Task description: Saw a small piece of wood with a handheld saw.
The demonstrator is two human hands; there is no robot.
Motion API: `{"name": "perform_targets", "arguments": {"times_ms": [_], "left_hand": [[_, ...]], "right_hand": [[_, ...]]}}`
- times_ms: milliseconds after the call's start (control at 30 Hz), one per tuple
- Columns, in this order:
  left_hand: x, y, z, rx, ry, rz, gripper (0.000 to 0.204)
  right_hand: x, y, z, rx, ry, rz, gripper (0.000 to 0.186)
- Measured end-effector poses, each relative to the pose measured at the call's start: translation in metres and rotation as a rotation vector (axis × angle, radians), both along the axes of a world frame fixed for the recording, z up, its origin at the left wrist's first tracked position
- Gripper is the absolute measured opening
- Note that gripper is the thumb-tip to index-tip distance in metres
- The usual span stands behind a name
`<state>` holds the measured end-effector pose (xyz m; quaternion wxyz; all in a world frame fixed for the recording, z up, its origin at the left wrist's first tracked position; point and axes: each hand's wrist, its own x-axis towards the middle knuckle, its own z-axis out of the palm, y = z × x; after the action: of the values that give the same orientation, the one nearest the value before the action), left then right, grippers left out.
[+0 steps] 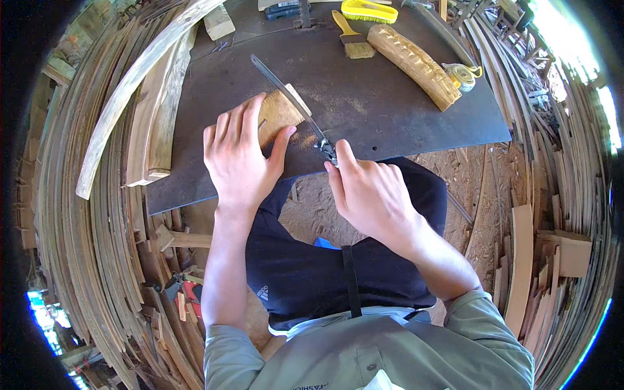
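Observation:
My left hand (240, 156) grips a small pale wooden block (279, 116) on the dark tabletop, fingers along its left side and thumb at its near right corner. In my right hand (377, 192), closed round the handle, is a hand saw (288, 92). Its long thin blade slants up and to the left, lying across the right part of the block. The handle is mostly hidden by my fingers. Sawdust (311, 140) is scattered beside the block, under the blade.
On the dark table (403, 133) lie a carved wooden piece (416, 65), a paintbrush (354, 42), a yellow scrubbing brush (368, 10), a tape measure (463, 77) and a hammer (442, 29). Long timber (153, 110) rests at the left edge. Stacked planks (91, 195) flank both sides.

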<state>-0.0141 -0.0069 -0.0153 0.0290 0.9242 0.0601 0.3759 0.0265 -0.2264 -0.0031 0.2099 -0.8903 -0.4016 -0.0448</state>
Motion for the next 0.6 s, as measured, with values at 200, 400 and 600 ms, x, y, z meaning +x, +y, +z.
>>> {"name": "perform_targets", "arguments": {"times_ms": [200,400,600], "left_hand": [[0.0,0.001,-0.001,0.003,0.005,0.007,0.057],[0.0,0.003,-0.003,0.022,-0.001,0.027,0.058],[0.002,0.004,-0.007,0.011,-0.02,0.033,0.057]], "right_hand": [[-0.002,0.005,0.005,-0.007,0.037,0.011,0.025],[0.0,0.01,0.009,-0.015,0.09,0.012,0.026],[-0.003,0.005,0.012,-0.03,0.123,-0.018,0.026]]}}
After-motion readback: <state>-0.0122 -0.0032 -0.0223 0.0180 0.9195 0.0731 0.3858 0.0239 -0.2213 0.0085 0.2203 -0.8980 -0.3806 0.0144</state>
